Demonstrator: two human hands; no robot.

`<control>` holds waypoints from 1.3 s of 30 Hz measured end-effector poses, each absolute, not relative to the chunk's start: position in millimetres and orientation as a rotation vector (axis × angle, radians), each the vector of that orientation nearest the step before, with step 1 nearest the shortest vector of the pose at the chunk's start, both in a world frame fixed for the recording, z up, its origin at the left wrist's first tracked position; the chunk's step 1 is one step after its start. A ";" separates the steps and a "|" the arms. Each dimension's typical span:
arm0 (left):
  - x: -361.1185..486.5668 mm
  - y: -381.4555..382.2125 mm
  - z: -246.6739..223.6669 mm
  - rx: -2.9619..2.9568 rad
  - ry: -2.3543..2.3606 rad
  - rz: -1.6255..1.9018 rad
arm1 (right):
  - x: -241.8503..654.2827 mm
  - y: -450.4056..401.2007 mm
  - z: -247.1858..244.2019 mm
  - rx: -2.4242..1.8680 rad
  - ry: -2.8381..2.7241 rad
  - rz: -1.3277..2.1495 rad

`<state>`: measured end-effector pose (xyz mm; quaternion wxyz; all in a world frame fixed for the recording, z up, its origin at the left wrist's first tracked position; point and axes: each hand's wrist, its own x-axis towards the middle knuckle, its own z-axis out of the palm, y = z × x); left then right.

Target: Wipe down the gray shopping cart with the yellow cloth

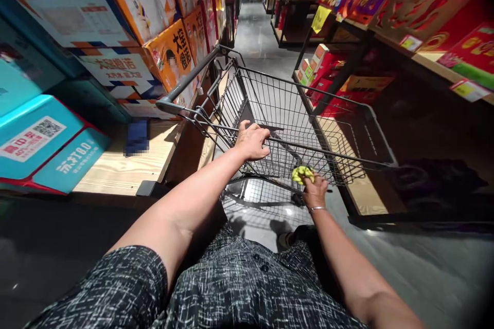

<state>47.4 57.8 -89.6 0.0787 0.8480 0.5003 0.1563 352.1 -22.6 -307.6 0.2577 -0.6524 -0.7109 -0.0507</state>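
Observation:
A grey wire shopping cart (328,152) stands sideways in front of me, its basket holding nothing that I can see. My left hand (252,142) is closed over the near top rail of the basket. The cart's push handle (194,78) is to the left of that hand, with no hand on it. Lower and to the right, my right hand (315,191) grips a crumpled yellow-green cloth (302,175) beside the cart's near side. Whether the cloth touches the wire mesh I cannot tell.
On the left, orange boxes (170,56) and a turquoise carton (73,149) sit by a wooden shelf (127,175) with a dark blue item (137,136). Red gift boxes (420,15) fill dark-framed shelving on the right. A grey-floored aisle (257,31) runs ahead.

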 end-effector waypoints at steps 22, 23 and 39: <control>47.2 95.6 -92.3 2.552 1.430 0.520 | 332.1 12.8 -204.8 -1.745 -1.652 -0.468; 48.2 96.0 -92.1 2.548 1.440 0.519 | 321.9 16.5 -199.0 -1.725 -1.719 -0.452; 56.5 116.7 -94.5 2.570 1.461 0.481 | 432.2 1.3 -171.9 -2.266 -1.415 -0.417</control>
